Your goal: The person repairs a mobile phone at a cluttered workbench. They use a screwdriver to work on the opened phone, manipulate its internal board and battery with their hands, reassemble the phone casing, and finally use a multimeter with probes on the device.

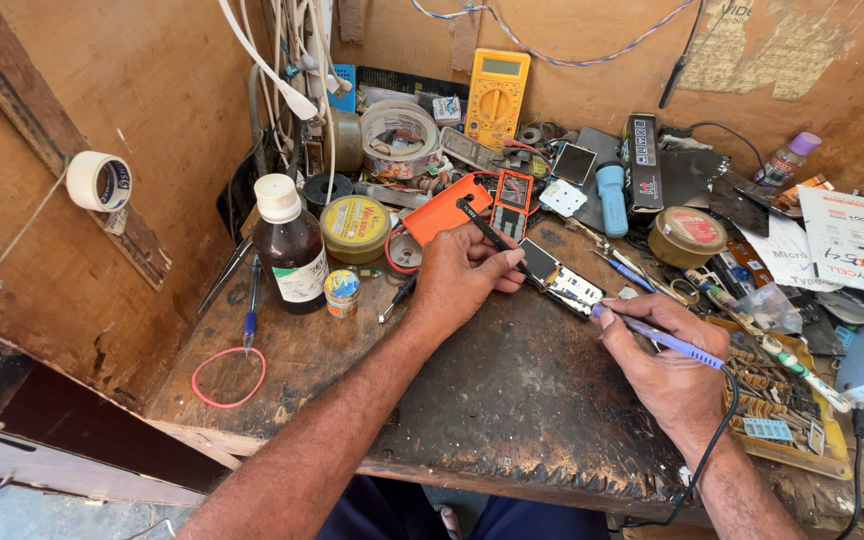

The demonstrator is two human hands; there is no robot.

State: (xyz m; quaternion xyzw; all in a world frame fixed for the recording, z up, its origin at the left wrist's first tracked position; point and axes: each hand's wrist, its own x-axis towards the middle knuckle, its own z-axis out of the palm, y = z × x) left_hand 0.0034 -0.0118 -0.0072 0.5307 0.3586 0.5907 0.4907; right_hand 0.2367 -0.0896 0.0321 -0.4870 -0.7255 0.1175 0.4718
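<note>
Two hands work: left hand (462, 275) pins the board (562, 280) with tweezers (482, 225) gripped, right hand (667, 365) grasps the iron (667, 340); best kept steady, tip touching lightly.

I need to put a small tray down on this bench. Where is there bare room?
Bare dark wood lies along the front edge of the worn wooden bench, between the left hand and right hand. A smaller patch holds only the pink rubber band. The back and right side are crowded with tools.
</note>
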